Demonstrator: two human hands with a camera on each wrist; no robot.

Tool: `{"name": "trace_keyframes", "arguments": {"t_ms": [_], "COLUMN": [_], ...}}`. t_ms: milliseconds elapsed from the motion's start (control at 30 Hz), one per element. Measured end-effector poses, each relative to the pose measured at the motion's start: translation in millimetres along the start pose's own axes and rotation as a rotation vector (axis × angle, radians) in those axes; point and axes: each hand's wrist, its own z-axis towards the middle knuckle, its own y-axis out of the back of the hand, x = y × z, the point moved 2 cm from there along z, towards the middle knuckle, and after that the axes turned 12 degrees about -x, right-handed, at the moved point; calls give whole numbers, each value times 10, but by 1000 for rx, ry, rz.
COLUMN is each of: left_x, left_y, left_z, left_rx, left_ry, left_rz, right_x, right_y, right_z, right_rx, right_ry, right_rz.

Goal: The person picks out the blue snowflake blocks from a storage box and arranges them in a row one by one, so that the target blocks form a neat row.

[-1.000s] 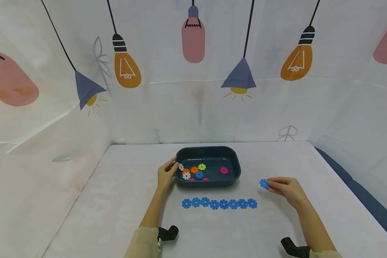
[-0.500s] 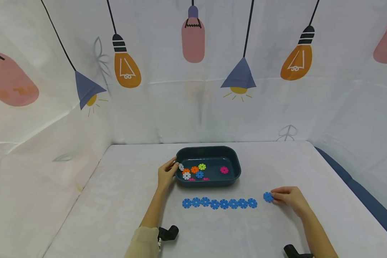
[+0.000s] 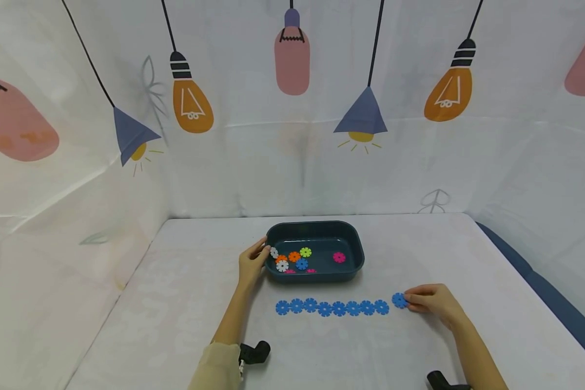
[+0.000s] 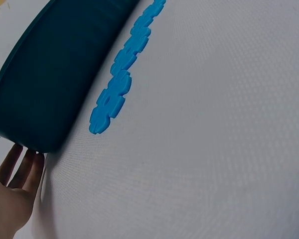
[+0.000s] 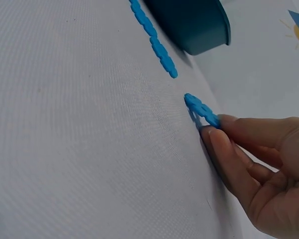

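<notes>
A dark teal tray (image 3: 353,238) sits mid-table and holds several coloured gear-shaped discs (image 3: 292,259). My left hand (image 3: 251,264) holds its left end, fingers against the outer wall (image 4: 25,164). In front of the tray lies a row of blue discs (image 3: 331,307) joined edge to edge, also seen beside the tray wall (image 4: 114,94). My right hand (image 3: 431,303) pinches one loose blue disc (image 3: 398,300) low at the table, just off the row's right end. In the right wrist view the blue disc (image 5: 202,109) sits at my fingertips with a small gap to the row (image 5: 157,47).
The white table (image 3: 185,303) is walled on three sides by a cloth backdrop printed with lamps (image 3: 292,135). A dark blue strip (image 3: 546,292) runs along the right edge. Black wrist mounts (image 3: 253,352) show near the bottom.
My right hand carried the blue disc down from beside the tray to the table, then slid it left toward the row's right end. The left hand stayed on the tray.
</notes>
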Motion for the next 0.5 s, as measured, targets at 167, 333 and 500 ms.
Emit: {"name": "trace_keyframes", "arguments": {"t_ms": [167,333,500], "left_x": [3,8,9], "left_y": [-1,-4,-5], "left_z": [-2,1,-3], "left_rx": [-2,-6,-4], "left_ry": [0,-4,-3], "left_rz": [3,3,9], "right_x": [16,22,41], "right_y": [-14,-20,-36], "right_z": [-5,-19,-31], "right_rx": [19,41,67], "right_ry": [12,23,34], "right_rz": [-30,-45,-62]}}
